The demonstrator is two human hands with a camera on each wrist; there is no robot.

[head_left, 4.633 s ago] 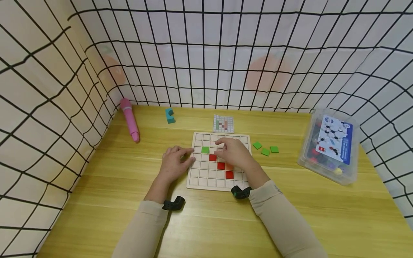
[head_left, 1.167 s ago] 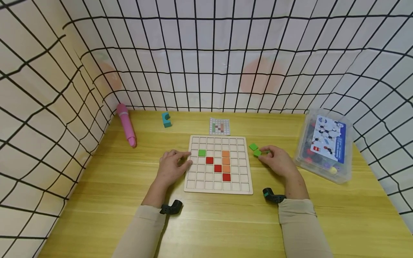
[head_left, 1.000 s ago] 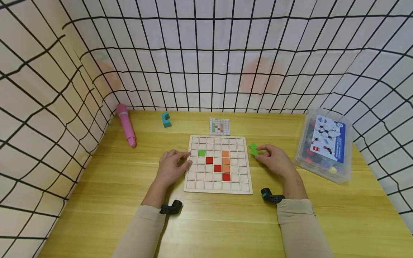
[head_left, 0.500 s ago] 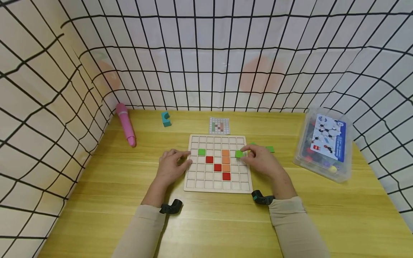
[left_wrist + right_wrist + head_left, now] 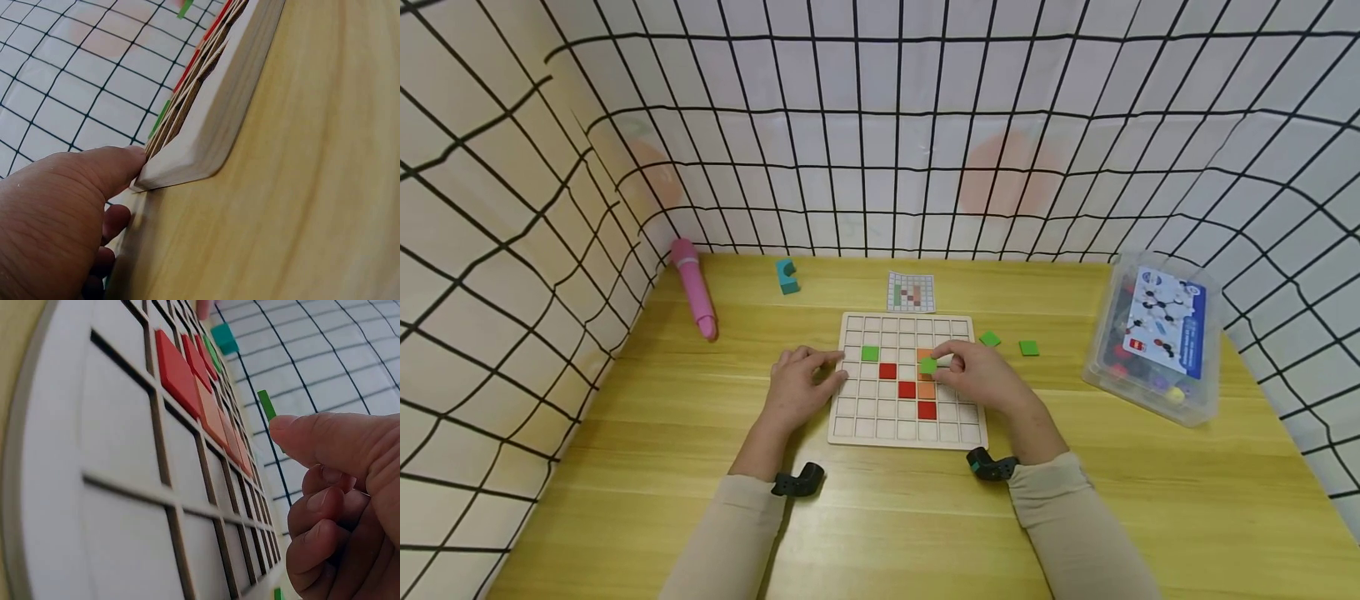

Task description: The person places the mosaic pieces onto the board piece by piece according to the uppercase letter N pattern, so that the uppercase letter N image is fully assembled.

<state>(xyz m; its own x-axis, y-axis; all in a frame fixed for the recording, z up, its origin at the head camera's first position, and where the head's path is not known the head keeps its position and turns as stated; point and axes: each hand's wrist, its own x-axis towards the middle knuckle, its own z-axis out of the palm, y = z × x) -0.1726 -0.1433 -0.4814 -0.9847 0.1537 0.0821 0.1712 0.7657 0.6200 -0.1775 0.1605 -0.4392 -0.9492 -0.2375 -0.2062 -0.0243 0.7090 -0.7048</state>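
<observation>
In the head view, my right hand (image 5: 985,375) pinches a small green square tile (image 5: 928,366) between thumb and fingers over the wooden grid board (image 5: 883,427). The right wrist view shows that tile (image 5: 267,405) edge-on, raised off the board. Thumb and index finger of my left hand (image 5: 801,385) touch the board's left edge; in the left wrist view the thumb (image 5: 119,164) lies at its corner. In the grid sit one green tile (image 5: 869,354), a diagonal of red tiles (image 5: 887,371) and a column of orange tiles (image 5: 927,390), partly covered by the held tile.
Two loose green tiles (image 5: 1028,348) lie right of the board. Behind it is a small printed pattern card (image 5: 911,292). A teal block (image 5: 787,277) and a pink microphone-shaped object (image 5: 694,287) lie back left. A clear plastic box (image 5: 1157,337) stands right; black netting (image 5: 880,158) encloses the table.
My right hand left the orange tiles, picked up one of the three loose green tiles at the right, and carried it left over the board. My left hand stays at the board's edge.
</observation>
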